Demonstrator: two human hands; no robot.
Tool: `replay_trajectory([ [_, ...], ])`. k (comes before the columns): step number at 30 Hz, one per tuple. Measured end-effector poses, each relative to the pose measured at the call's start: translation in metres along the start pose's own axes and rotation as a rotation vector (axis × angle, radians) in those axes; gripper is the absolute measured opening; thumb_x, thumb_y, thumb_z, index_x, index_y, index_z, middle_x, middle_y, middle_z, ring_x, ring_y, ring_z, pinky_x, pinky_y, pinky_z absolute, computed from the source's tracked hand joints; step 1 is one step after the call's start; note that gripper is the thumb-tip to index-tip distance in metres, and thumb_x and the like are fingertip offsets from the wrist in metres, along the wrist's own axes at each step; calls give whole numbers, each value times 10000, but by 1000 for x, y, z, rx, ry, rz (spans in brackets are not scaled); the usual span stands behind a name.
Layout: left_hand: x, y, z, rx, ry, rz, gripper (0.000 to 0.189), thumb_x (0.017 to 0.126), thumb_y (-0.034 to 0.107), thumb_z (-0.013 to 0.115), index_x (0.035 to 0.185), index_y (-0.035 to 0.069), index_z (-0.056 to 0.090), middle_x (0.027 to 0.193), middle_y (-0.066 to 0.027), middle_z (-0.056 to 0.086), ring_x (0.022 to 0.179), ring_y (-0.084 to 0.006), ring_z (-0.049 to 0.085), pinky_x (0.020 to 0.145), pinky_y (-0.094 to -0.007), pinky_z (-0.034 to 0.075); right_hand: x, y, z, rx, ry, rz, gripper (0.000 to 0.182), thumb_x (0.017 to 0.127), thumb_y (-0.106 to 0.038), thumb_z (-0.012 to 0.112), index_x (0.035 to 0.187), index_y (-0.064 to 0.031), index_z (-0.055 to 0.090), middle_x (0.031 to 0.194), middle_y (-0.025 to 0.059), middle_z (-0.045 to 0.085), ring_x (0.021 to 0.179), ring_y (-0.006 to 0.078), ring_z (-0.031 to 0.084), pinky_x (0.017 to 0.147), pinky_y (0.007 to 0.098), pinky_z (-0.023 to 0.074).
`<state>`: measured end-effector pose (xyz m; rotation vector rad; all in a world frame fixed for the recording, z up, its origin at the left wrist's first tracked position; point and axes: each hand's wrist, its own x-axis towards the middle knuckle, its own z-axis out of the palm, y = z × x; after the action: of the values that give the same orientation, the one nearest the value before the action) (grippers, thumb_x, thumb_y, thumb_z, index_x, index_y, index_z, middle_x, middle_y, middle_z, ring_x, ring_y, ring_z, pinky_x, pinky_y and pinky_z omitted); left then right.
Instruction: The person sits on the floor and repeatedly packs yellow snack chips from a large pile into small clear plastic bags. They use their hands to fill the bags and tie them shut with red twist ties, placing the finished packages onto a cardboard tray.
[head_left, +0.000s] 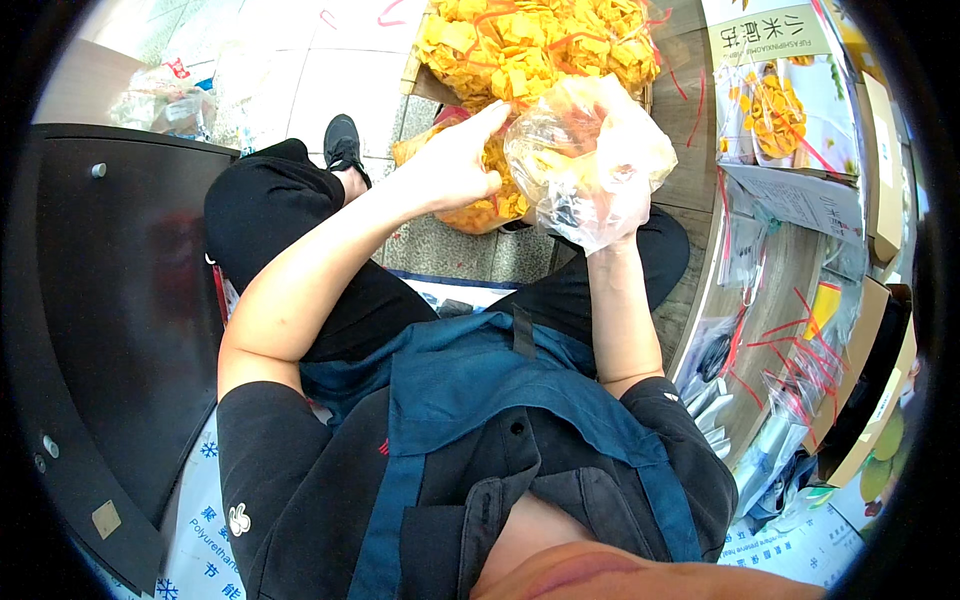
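Observation:
My left hand (469, 161) reaches in from the left with thumb and fingers apart, and nothing shows between them. Its fingertips come close to a clear plastic bag (559, 180). My right hand (611, 195) holds this crumpled bag, whose film covers most of the hand and hides the fingers. Yellow shows through the film; whether it lies inside or behind, I cannot tell. Beyond both hands is a large heap of yellow crisp pieces (525, 56) with red strips on it. A clear bag of yellow pieces (480, 217) sits lower, partly behind my left hand.
A dark cabinet panel (120, 315) stands at my left. On the right, a shelf (780, 262) carries printed snack packages (787, 112), plastic bags and red strips. Cardboard boxes (885, 172) line the far right. Crumpled plastic packaging (172, 105) lies on the tiled floor (330, 45).

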<state>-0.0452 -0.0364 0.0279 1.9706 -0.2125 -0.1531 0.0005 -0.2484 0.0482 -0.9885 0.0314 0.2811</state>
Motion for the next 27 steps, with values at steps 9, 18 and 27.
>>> replay_trajectory([
  [9,-1,-8,11,-4,37,25,846,743,271,701,1459,41,314,1412,-227,440,1286,-326,466,1065,-358,375,-12,12,21,-133,-43,99,472,995,-215,402,1406,14,364,1368,137,487,1270,251,463,1066,412,384],
  [18,1,-9,12,61,55,24,807,756,222,656,1451,10,306,1401,-241,442,1280,-339,465,1069,-349,373,-7,-3,36,213,-122,167,542,988,-266,398,1451,-5,288,1452,135,397,1292,298,443,1066,450,390],
  [27,0,3,0,6,-15,-26,809,718,124,611,1431,-71,281,1451,-281,346,1355,-330,372,1120,-337,312,-4,-9,15,74,-31,138,522,977,-308,430,1383,19,387,1299,189,529,1188,326,535,1001,469,452],
])
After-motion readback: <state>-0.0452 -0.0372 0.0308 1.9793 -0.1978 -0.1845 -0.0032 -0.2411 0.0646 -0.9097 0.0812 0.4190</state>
